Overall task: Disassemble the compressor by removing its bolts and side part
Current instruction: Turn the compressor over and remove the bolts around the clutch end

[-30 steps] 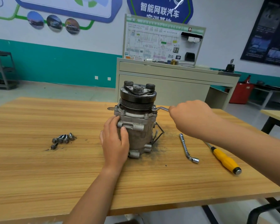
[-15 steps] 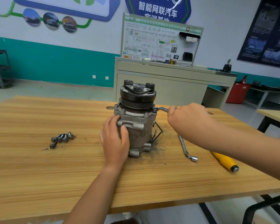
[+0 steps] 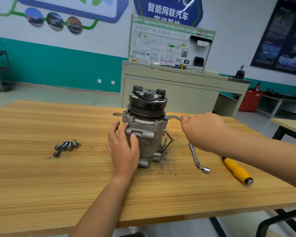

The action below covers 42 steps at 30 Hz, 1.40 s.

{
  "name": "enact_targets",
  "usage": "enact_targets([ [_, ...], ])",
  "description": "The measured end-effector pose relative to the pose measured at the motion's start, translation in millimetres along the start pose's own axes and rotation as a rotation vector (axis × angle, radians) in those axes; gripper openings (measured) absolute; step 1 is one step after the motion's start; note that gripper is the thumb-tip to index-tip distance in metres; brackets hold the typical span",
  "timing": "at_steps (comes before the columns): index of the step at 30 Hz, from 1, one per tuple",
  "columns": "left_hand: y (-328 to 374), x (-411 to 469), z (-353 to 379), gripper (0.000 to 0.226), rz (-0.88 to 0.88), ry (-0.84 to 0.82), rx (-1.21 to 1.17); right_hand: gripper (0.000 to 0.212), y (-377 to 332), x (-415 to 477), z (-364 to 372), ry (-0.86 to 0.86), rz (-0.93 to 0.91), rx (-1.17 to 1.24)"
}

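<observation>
Several bolts (image 3: pixel 66 145) out; left hand (image 3: pixel 125 149) clasping compressor (image 3: pixel 150 139), right hand (image 3: pixel 203 130) gripping wrench (image 3: pixel 174 117), keep it seated square, turn steadily.

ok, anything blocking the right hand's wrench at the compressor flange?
Nothing visible. The wrench runs straight from the right hand to the right corner of the compressor flange. The left hand holds the body's near side; the spare wrench and screwdriver lie apart, further right.
</observation>
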<state>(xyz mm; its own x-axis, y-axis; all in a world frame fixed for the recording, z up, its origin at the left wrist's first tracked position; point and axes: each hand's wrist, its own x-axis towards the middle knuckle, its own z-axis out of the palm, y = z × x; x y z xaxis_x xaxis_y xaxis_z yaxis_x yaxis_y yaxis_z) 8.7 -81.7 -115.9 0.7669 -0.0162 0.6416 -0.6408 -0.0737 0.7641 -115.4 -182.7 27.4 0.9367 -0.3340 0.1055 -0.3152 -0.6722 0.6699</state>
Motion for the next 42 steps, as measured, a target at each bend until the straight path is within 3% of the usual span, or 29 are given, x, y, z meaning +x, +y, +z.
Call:
enact_targets([
  [3, 0, 0, 0, 0.044, -0.017, -0.005, 0.005, 0.038, 0, 0, -6, 0.023, -0.064, -0.144],
  [6, 0, -1, 0, 0.044, -0.025, -0.012, 0.008, 0.026, 6, 4, -14, 0.019, -0.149, -0.246],
  [11, 1, -1, -1, 0.044, -0.011, -0.014, 0.017, 0.013, 19, 9, -11, 0.025, -0.154, -0.200],
  [17, 0, -1, 0, 0.044, -0.003, -0.006, 0.020, 0.040, 11, 6, 10, 0.085, -0.121, -0.232],
  [19, 0, -1, 1, 0.044, -0.001, -0.007, 0.022, 0.041, 11, 9, 15, 0.111, -0.116, -0.244],
  [24, 0, -1, -1, 0.044, 0.000, -0.011, 0.026, 0.032, 24, 19, 25, 0.205, -0.108, -0.133],
  [30, -2, -1, 0, 0.047, 0.012, -0.012, 0.030, 0.021, 29, 42, 58, 0.159, -0.016, 0.033],
  [37, -4, 1, 3, 0.057, 0.027, -0.015, 0.037, 0.028, 28, 90, 64, 0.415, -0.038, 0.106],
  [40, -5, 1, 3, 0.057, 0.020, -0.023, 0.040, 0.036, 23, 102, 64, 0.646, -0.086, 0.156],
  [42, -5, 1, 3, 0.057, 0.020, -0.020, 0.041, 0.037, 21, 104, 64, 0.702, -0.101, 0.179],
])
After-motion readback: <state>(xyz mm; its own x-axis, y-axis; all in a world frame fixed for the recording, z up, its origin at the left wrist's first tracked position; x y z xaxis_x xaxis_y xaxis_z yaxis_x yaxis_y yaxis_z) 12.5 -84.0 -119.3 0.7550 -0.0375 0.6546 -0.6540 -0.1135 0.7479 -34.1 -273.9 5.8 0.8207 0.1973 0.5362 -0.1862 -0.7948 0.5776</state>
